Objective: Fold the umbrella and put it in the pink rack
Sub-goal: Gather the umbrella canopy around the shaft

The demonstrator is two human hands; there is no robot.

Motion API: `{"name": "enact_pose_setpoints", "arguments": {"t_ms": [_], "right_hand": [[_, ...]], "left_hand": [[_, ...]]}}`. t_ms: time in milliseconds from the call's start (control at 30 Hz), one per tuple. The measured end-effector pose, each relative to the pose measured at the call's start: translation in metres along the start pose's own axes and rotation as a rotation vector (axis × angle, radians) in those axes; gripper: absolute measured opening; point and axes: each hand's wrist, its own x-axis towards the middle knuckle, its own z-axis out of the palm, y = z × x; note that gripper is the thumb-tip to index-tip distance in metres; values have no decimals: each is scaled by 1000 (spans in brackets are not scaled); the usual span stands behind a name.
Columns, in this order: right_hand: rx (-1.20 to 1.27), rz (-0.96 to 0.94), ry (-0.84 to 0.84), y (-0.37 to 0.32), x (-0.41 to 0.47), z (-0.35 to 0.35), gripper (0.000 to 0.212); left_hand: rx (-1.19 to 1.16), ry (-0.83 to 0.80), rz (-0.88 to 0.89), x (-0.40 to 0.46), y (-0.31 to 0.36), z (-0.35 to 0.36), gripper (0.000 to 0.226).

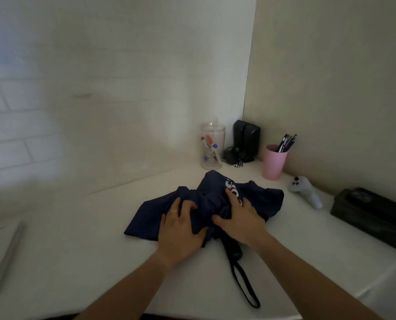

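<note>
A dark blue umbrella lies collapsed on the white table, its fabric loose and spread with white lettering on top. Its black handle points toward me, with a black wrist strap trailing off it. My left hand, with a ring on one finger, presses on the fabric's left part, fingers curled into the folds. My right hand lies on the fabric just right of it, gathering cloth near the handle. A pink cup-shaped rack holding brushes stands at the back right, apart from the umbrella.
A clear jar with markers and a black device with cables stand in the back corner. A pale plush toy and a dark case lie along the right wall. A grey flat object sits at the left edge.
</note>
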Motion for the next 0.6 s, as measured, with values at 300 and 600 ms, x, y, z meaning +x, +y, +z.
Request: {"name": "enact_pose_setpoints", "arguments": {"t_ms": [300, 600], "right_hand": [[133, 38, 27, -17, -3, 2, 124], [623, -57, 198, -11, 3, 34, 83]], "left_hand": [[282, -37, -161, -15, 0, 6, 122], [193, -66, -113, -1, -6, 14, 91]]}}
